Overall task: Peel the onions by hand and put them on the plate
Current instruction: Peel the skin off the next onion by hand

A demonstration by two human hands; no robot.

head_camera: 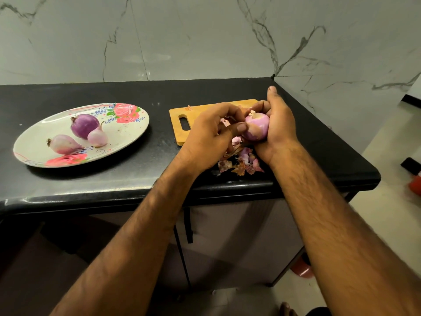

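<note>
A pale pink, mostly peeled onion [258,127] is held above the wooden cutting board [182,115]. My right hand [279,124] cups it from the right, fingers curled round its far side. The curled fingers of my left hand [211,135] sit at the onion's left side, thumb tip pressing against it. A floral plate [127,135] on the left of the counter carries three peeled onions: a dark purple one [84,125], a small pale one [97,137] and a pink one [65,144].
Loose onion skins [241,164] lie on the black counter [114,179] near its front edge, below my hands. A marble wall corner rises behind. The counter ends at right, with floor and a red object [414,185] beyond.
</note>
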